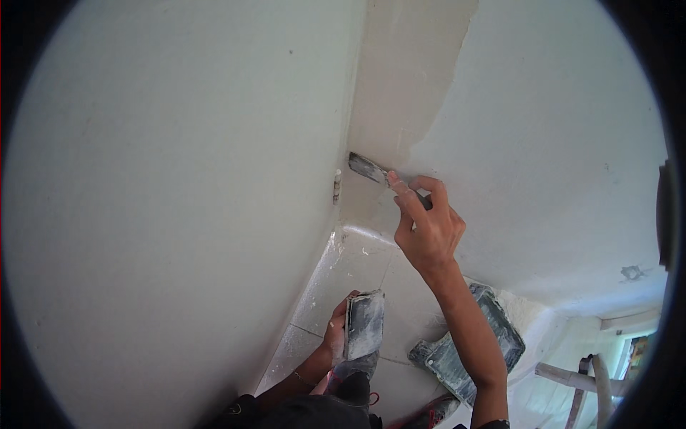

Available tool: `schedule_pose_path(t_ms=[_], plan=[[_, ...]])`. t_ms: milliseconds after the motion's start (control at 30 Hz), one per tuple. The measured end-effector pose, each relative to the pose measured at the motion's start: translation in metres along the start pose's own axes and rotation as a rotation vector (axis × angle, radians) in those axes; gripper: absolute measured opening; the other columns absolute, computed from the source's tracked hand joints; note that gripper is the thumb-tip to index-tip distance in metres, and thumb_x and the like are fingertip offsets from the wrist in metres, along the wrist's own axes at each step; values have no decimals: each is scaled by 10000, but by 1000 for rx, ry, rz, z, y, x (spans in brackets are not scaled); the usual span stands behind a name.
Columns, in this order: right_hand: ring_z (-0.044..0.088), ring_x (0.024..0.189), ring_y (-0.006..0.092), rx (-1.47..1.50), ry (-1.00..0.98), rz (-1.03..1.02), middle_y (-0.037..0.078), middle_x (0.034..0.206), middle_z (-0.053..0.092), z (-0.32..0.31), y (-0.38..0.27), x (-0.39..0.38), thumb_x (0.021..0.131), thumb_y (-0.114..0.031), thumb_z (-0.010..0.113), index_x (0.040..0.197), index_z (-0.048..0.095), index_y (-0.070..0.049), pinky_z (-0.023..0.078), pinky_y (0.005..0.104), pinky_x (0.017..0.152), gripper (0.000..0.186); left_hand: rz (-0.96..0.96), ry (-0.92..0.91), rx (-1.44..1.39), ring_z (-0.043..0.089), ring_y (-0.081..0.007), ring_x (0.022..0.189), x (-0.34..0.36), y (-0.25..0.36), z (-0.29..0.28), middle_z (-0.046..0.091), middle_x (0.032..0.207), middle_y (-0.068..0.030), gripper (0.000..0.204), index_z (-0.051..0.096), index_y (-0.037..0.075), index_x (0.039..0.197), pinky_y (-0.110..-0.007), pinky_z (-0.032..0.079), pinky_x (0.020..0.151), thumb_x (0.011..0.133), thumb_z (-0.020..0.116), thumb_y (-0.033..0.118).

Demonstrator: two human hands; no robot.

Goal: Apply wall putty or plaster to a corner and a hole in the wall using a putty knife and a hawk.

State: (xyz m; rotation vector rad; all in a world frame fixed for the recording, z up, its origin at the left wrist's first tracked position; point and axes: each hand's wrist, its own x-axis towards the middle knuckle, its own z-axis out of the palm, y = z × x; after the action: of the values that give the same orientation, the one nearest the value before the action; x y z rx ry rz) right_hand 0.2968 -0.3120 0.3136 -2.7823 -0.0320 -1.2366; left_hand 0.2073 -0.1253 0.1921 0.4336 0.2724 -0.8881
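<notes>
My right hand (431, 225) is closed round the handle of a putty knife (368, 167). Its blade, dark and smeared with pale putty, lies against the wall by the inside corner. Around the blade a beige damp-looking strip of putty (404, 71) runs up the wall. Lower down, my left hand (336, 330) grips the side of a dark rectangular slab (365, 325) with whitish putty on its face; its exact kind is unclear, and most of those fingers are hidden behind it.
A white panel (179, 200) fills the left, with a small hinge-like metal piece (336, 187) at its edge. On the tiled floor (393, 325) lies a putty-smeared dark tray with a stubby handle (457, 361), partly behind my right forearm. Wooden poles (579, 379) stand lower right.
</notes>
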Motion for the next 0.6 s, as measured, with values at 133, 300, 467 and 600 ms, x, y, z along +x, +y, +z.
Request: schedule_pose_path(t_ms=[133, 300, 467, 600], plan=[[563, 540, 135, -9, 0, 22, 14, 914, 605, -13, 14, -7, 652, 30, 683, 1105, 709, -230, 458, 271, 445, 523, 14, 84, 74, 631, -144, 776, -1, 2, 11, 597, 887, -42, 206, 538, 83, 1041, -275, 547, 689, 847, 467, 83], [506, 511, 129, -13, 43, 46, 21, 894, 589, -36, 32, -20, 653, 2, 735, 1091, 720, -238, 426, 255, 452, 499, 34, 30, 78, 633, -145, 782, -4, 4, 8, 600, 894, -47, 233, 542, 73, 1063, -275, 548, 679, 845, 467, 106], [501, 512, 125, 331, 21, 203, 60, 911, 599, -66, 49, -53, 800, -86, 688, 1120, 686, -106, 398, 244, 449, 321, -3, -26, 30, 642, -169, 800, -6, 2, 6, 614, 936, -57, 263, 556, 69, 1108, -296, 554, 685, 880, 462, 159], [500, 510, 133, 1353, -183, 993, 107, 940, 619, -102, 25, -86, 984, -285, 518, 1135, 591, 41, 390, 250, 458, 367, -63, -51, -109, 654, -216, 876, -6, -3, 5, 634, 1023, -81, 403, 558, 78, 1205, -369, 557, 763, 931, 448, 352]])
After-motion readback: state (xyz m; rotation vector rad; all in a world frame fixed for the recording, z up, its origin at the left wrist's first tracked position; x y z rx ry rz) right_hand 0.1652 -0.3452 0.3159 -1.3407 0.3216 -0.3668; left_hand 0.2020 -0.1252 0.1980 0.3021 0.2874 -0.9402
